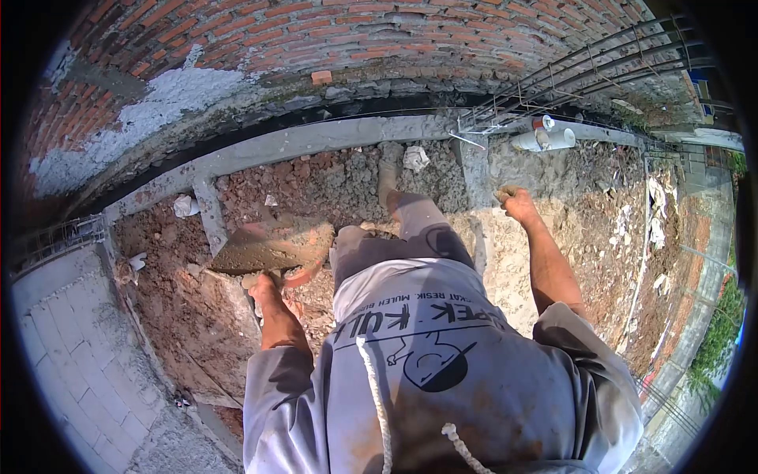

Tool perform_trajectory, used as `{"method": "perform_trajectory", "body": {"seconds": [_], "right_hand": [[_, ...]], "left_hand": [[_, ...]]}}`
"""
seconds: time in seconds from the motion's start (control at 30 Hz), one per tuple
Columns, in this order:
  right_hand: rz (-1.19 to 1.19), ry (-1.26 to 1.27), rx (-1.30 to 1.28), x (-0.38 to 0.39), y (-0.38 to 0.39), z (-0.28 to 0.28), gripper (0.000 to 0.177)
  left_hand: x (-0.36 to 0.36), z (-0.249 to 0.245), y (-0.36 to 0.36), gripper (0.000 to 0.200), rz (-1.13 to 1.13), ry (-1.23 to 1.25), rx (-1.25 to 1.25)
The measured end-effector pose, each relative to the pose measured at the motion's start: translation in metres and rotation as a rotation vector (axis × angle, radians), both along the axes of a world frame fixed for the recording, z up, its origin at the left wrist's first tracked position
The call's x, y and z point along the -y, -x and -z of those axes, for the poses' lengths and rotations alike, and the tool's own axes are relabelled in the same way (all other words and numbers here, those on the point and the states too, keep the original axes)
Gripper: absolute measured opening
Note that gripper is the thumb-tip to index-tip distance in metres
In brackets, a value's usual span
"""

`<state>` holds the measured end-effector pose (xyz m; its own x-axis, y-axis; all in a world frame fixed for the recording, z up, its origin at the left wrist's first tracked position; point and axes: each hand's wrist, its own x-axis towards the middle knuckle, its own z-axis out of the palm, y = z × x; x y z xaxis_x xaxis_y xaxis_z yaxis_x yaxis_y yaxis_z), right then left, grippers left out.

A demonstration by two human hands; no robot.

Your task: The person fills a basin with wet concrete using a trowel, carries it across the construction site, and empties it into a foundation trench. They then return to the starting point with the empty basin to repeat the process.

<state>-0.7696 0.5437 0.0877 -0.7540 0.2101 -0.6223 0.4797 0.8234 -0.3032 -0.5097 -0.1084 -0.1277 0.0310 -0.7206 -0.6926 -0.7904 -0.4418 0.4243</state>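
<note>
Two bare hands of yours reach out ahead of your body, well apart. Your left hand (265,289) is closed on the near edge of a shallow, orange-red container (320,237), which sits low, in front of you and to the left, just beside your leg. Wet, grey-brown mortar (264,254) lies in it, heaped toward its left side. Your right hand (517,203) is out to the right with its fingers curled narrow; you cannot tell from this view whether anything small is pinched between them.

One mud-coated foot (389,170) stands on dark, lumpy soil ahead of you, near a crumpled, whitish scrap (415,158). Beyond it runs a long, grey concrete beam (316,144), and behind that rises a red brick wall (379,39) with a single orange brick (321,77) near its base. Past your right hand, pale, cylindrical pipe pieces (557,140) lie near a cage of dark, ribbed steel bars (588,71). You wear a stained, grey top (474,379) with black lettering and thick, whitish cords.
</note>
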Motion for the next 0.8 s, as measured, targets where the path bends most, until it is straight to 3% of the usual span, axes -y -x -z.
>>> {"method": "perform_trajectory", "body": {"seconds": [0.07, 0.17, 0.23, 0.3, 0.4, 0.43, 0.53, 0.6, 0.67, 0.73, 0.77, 0.8], "right_hand": [[0.039, 0.021, -0.043, -0.001, -0.005, 0.026, 0.032], [0.035, -0.017, 0.054, -0.005, -0.03, 0.057, 0.029], [0.038, 0.027, 0.05, 0.004, -0.052, 0.053, 0.027], [0.051, 0.062, 0.034, 0.007, -0.07, 0.049, 0.026], [-0.43, -0.102, -0.106, -0.028, -0.116, 0.084, 0.025], [-0.291, -0.045, -0.024, -0.032, -0.124, 0.083, 0.022], [0.019, -0.035, 0.101, -0.037, -0.147, 0.065, 0.015], [0.101, -0.044, 0.21, -0.048, -0.148, 0.061, 0.013], [0.169, -0.031, 0.26, -0.054, -0.14, 0.062, 0.013], [0.239, 0.0, 0.262, -0.041, -0.129, 0.038, 0.013], [0.227, 0.002, 0.232, -0.042, -0.123, 0.041, 0.014], [0.093, -0.024, 0.152, -0.043, -0.118, 0.043, 0.014]], "left_hand": [[-0.021, -0.03, 0.017, 0.048, -0.079, 0.055, -0.025], [0.003, -0.017, -0.008, 0.036, -0.096, 0.044, -0.146], [0.003, -0.026, -0.022, 0.015, -0.097, -0.008, -0.221], [-0.021, -0.093, -0.002, 0.014, -0.084, -0.133, -0.161], [-0.009, -0.058, -0.018, 0.016, -0.092, -0.083, -0.125], [-0.034, -0.096, 0.004, 0.022, -0.286, -0.151, -0.276], [-0.024, -0.084, 0.007, 0.022, -0.251, -0.101, -0.262], [-0.023, -0.076, 0.01, 0.021, -0.054, -0.048, -0.169], [-0.026, -0.08, 0.031, 0.02, -0.374, -0.092, -0.191], [-0.033, -0.083, 0.036, 0.018, -0.395, -0.037, -0.31], [-0.035, -0.088, 0.041, 0.017, -0.39, -0.041, -0.252], [-0.039, -0.095, 0.051, 0.017, -0.39, -0.049, -0.199]]}}
